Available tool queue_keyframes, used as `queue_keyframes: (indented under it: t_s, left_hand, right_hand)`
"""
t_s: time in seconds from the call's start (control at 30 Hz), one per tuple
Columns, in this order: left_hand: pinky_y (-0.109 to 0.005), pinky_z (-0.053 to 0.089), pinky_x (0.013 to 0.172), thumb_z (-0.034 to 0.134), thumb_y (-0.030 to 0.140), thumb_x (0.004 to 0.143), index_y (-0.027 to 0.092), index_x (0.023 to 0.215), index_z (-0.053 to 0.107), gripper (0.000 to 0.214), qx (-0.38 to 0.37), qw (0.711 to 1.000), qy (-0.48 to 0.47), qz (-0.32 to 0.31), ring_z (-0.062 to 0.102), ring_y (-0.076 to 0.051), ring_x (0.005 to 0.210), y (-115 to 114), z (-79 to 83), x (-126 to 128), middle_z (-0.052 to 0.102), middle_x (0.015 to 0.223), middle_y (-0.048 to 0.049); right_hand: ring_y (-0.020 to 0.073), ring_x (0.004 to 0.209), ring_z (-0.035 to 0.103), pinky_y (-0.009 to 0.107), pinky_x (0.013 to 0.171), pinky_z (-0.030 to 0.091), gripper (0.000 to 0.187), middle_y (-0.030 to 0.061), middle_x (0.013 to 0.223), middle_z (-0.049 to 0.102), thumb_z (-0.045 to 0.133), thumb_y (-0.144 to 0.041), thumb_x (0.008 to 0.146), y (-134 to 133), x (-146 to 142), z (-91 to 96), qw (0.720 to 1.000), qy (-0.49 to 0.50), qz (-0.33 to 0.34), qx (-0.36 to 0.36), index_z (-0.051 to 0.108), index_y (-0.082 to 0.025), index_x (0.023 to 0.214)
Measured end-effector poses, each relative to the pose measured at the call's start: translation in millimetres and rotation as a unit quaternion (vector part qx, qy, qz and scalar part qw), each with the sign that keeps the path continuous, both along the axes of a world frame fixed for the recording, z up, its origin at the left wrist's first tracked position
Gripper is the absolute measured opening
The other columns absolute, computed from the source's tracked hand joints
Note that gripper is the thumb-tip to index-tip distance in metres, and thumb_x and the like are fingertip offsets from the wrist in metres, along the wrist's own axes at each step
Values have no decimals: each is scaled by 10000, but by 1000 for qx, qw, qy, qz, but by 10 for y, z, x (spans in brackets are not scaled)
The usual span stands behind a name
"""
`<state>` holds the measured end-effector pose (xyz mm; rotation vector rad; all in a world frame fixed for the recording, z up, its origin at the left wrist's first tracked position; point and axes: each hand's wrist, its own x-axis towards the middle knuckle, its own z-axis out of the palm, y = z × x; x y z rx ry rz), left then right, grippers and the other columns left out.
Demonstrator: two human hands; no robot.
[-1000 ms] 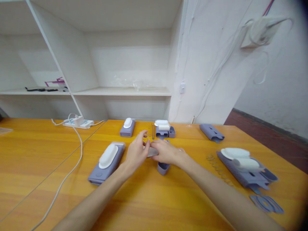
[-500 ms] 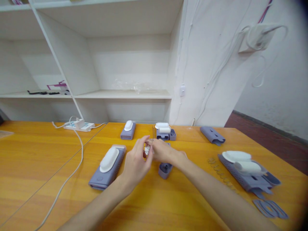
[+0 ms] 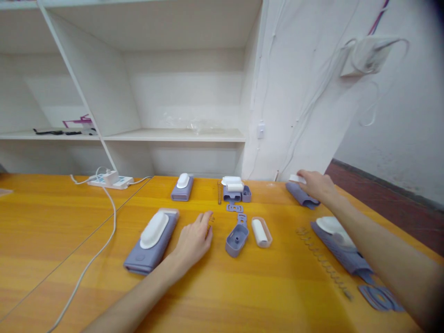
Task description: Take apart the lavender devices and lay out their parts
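My left hand [image 3: 193,240] lies flat on the orange table [image 3: 243,296] with its fingers stretched forward and nothing in it. It rests between a purple device with a white cap [image 3: 151,239] and a small purple cup part [image 3: 237,240]. Tiny springs [image 3: 211,217] lie just off its fingertips. My right hand [image 3: 315,185] is stretched out to the far right. Its fingers are closed on a small white part [image 3: 295,178] over a purple housing [image 3: 301,194]. A white roller in a clear tray [image 3: 261,231] lies beside the cup part.
At the back stand a second capped device [image 3: 182,187], a purple and white assembly [image 3: 235,189] and an upright spring [image 3: 219,192]. To the right lie a row of springs [image 3: 322,260], another housing [image 3: 342,243] and a flat purple gasket [image 3: 379,296]. A power strip [image 3: 111,180] and its cable lie to the left.
Both hands were together at the table's middle, working on a small piece. The right hand has since swung out to the far-right housing, the left has dropped flat, and the roller in its tray lies uncovered.
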<state>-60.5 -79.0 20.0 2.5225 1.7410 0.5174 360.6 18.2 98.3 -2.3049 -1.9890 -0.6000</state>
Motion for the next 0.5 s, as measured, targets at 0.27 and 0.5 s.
queue_keyframes:
  t_s: [0.27,0.5]
  left_hand:
    - [-313,462,773,366,208,894,213,1300,337,407,-15,1000,10,-8,623,-228,966,-16,-43,8,553,1218,-98]
    - [-312,462,778,386,201,887,225,1275,361,389,-25,1000,-8,-5,625,-227,965,-26,-6,19,569,1202,-90]
  right_hand:
    - [286,951,564,338,681,355,180,168,1025,624,492,-163,853,25,303,-326,998,19,-39,-48,590,-172,1004]
    - [247,928,593,299,721,385,362,178,1043,636,459,-166,841,77,310,-344,995,66,8,-76,562,-127,1186]
